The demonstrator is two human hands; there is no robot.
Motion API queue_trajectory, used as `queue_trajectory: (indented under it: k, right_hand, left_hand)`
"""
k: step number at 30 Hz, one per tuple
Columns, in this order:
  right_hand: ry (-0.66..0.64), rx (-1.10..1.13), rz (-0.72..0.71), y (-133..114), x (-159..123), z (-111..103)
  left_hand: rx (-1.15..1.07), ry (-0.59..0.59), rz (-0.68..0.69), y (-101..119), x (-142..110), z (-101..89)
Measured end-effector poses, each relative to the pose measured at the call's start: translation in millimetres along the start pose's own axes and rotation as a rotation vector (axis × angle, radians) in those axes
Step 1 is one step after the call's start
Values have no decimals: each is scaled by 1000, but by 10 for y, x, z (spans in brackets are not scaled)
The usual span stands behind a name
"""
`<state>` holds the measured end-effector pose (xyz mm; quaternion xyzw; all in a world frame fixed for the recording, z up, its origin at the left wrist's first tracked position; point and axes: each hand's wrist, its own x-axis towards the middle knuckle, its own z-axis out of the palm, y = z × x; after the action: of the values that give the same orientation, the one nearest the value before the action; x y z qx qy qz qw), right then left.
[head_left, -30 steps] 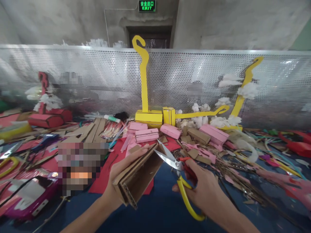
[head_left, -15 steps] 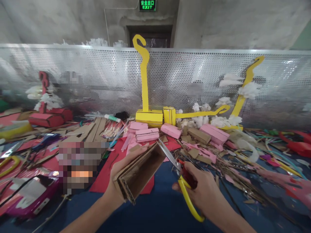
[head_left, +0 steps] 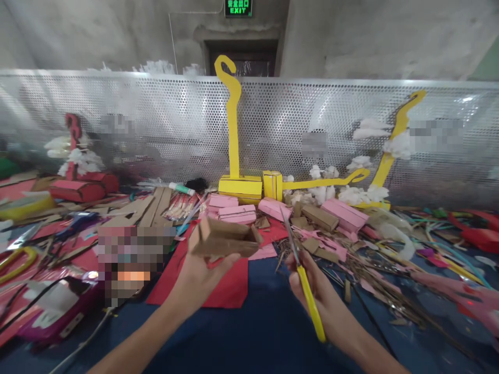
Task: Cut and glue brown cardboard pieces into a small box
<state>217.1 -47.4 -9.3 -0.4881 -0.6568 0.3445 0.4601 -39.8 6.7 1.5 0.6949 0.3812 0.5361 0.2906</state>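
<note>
My left hand (head_left: 202, 280) grips a small brown cardboard box (head_left: 218, 240) from below, its open side tipped toward the right. In my right hand (head_left: 317, 283) is a pair of scissors (head_left: 307, 301) with yellow on the handle, blades up and apart from the box. Red sheets (head_left: 230, 291) lie on the table beneath the left hand. Just beyond the box sit several pink paper-covered blocks (head_left: 236, 214). Behind them stands a yellow block with a tall hooked strip (head_left: 233, 130).
A perforated metal panel (head_left: 175, 130) closes off the back of the blue table (head_left: 268, 332). Cardboard scraps (head_left: 156, 208) and a purple device with a cord (head_left: 58, 317) lie left. Twigs and pink scraps (head_left: 374, 280) spread right, near a second yellow hooked piece (head_left: 397, 130) with white tufts.
The box has turned and lifted away from the scissors, its long side now lying nearly level. The scissors have drawn back from its edge, and their blades look closer together.
</note>
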Motion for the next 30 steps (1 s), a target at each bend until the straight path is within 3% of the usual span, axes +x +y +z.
queue_trajectory:
  k: [4,7,10,12,16,19,21,26,30]
  right_hand:
    - [116,30,11,129,79,-88]
    - [177,-37,-10,226,162,-175]
    - [245,-114,-56,304,241,-269]
    - [261,-130,-65,339,278,-325]
    - [261,-173,-77,359,307,-411]
    - [237,-226,-79,342,306,-453]
    - [228,-280,-74,322,297,-470]
    - [220,-476,-92,272,284,-446]
    - [184,-657,-170,312,383,-390]
  left_hand:
    - [501,-162,108,198,269,-183]
    - [853,-432,344,522,572,-281]
    - [851,-633,338,801,927,-272]
    - [729,-710,297,901,1147,-217]
    - [305,-446,13,880,1419,-90]
    - [-65,-273,-260,711,1395,-42]
    - [-284,-191,-423,539,1265,-26]
    - [-528,-125,-633,57,757,21]
    - [-696,-114,-717,-122,454,60]
